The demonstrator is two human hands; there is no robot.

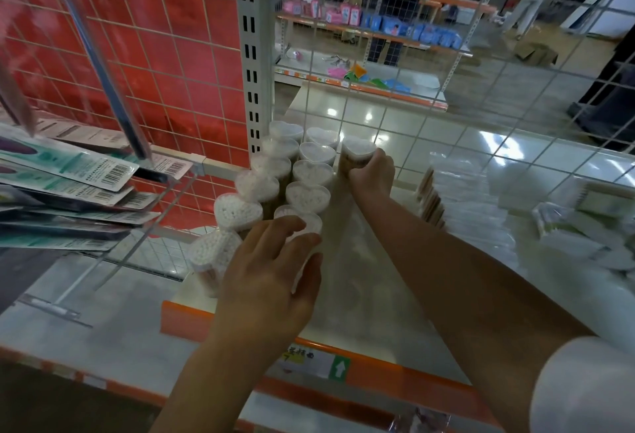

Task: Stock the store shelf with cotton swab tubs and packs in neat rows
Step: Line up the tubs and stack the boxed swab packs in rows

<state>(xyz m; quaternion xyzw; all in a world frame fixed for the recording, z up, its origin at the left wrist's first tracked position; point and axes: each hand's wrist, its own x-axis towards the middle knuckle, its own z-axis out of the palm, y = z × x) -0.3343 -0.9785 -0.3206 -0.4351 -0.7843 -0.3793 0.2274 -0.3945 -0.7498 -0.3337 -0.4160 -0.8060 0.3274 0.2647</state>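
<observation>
Much of the right side is blurred: the clear plastic packs (pixel 580 247), lying right of the tub rows, show only as pale wrapped shapes, and their contents cannot be read. The nearest tub of the second row is largely covered by the left hand (pixel 271 271), and the person's right sleeve (pixel 584 388) is cut off at the frame edge.

Heart-shaped clear tubs (pixel 309 171) of white-tipped cotton swabs stand upright in two rows running from the front toward the back of the white shelf (pixel 360 295). A further tub (pixel 357 156) stands alone just right of the rows at the back, beginning a third row. The right hand (pixel 372 174) curls around this tub's side, gripping it. The left hand rests with fingers spread and nearly straight on the front tubs, grasping none.

The shelf carries an orange front edge (pixel 395 374) with a paper label. Left of the rows hang carded packs (pixel 68 185) before a red panel behind a wire grid (pixel 154 54). Beyond the rows, through wire mesh, glossy floor tiles (pixel 446 144) and another stocked shelving unit (pixel 378 30) appear.
</observation>
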